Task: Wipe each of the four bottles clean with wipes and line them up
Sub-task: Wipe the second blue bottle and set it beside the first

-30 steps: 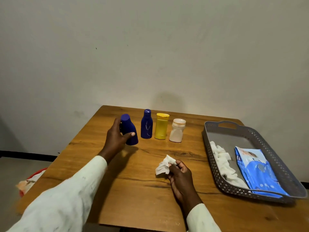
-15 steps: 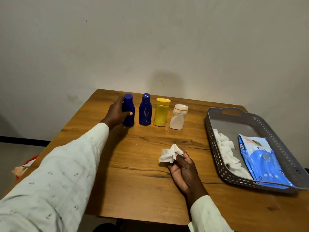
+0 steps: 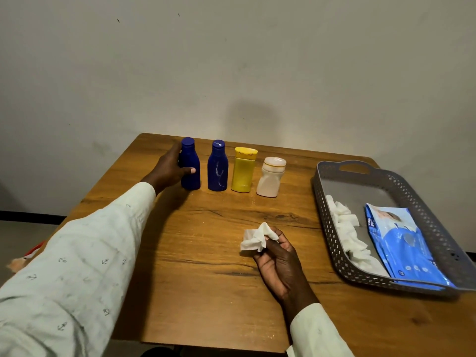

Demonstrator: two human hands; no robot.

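Several bottles stand upright in a row near the table's far edge: a dark blue bottle [image 3: 191, 173], a second dark blue bottle [image 3: 218, 166], a yellow bottle [image 3: 243, 170] and a small white bottle [image 3: 271, 177]. My left hand [image 3: 168, 168] grips the leftmost blue bottle, which stands on the table, thumb across its front. Nearer to me, my right hand [image 3: 279, 258] rests on the table and pinches a crumpled white wipe [image 3: 256, 239].
A grey perforated tray [image 3: 332, 238] sits at the right, holding used white wipes [image 3: 346, 233] and a blue wipes pack [image 3: 401, 243]. The wooden table [image 3: 201, 266] stands against a plain wall. Something red and orange lies on the floor at the left [image 3: 24, 258].
My left hand carried the tilted blue bottle back and stood it upright at the left end of the row. My right hand kept the wipe and stayed put.
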